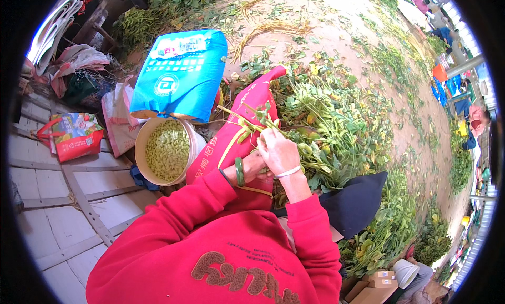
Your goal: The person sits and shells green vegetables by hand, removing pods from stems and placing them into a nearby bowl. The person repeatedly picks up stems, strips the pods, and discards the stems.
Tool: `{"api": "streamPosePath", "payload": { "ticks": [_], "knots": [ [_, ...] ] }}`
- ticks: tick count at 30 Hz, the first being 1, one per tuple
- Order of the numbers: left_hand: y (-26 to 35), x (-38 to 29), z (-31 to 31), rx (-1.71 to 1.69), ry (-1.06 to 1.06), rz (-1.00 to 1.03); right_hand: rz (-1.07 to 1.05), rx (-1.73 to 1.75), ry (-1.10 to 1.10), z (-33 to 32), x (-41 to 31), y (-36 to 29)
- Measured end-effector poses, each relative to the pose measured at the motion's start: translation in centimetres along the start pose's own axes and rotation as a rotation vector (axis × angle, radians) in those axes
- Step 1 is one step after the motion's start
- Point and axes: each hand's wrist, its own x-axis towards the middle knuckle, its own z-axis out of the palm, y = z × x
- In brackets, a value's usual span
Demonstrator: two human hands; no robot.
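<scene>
Over my lap, covered by a red printed cloth (252, 103), both hands meet. My right hand (279, 152), with a pale bracelet at its wrist, grips a green bean plant stem (252, 124) hung with pods. Just below and to its left, my left hand (252, 168), wearing a green bangle, is curled with some green pieces partly showing at its fingers; its hold is largely hidden. A bucket (193, 146) stands left of my lap, holding many shelled green beans (166, 150). A heap of podded bean plants (323, 134) lies to the right of my hands.
A blue printed bag (181, 75) stands beyond the bucket. At the left are a red carrier bag (79, 142) and pinkish sacks (118, 118). Cardboard boxes (373, 290) and a white bucket (405, 273) sit at lower right. Leaves litter the floor; several people are at far right.
</scene>
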Motion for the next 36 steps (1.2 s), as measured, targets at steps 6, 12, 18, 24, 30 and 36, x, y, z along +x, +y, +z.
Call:
{"api": "streamPosePath", "payload": {
  "ticks": [6,12,18,24,30,36],
  "knots": [
    [1.3,-0.5,-0.4,-0.618,-0.068,-0.154,0.387,0.5,0.405,-1.4,-2.1,0.8],
    [1.6,0.1,1.2,-0.74,0.161,-0.227,0.426,0.56,0.317,-2.3,-4.3,0.3],
    [1.3,0.0,1.4,-0.959,-0.076,-0.187,0.419,0.608,0.319,-3.4,-5.0,-0.6],
    [1.4,0.6,2.8,-0.83,0.089,-0.127,0.439,0.813,0.306,-2.7,-5.5,0.9],
    [1.0,1.0,2.4,-0.861,-0.029,-0.094,0.431,0.619,0.3,-2.4,-5.9,0.3],
    [0.6,1.2,2.1,-0.779,0.01,-0.13,0.376,0.513,0.243,-2.5,-6.3,0.0]
  ]
}}
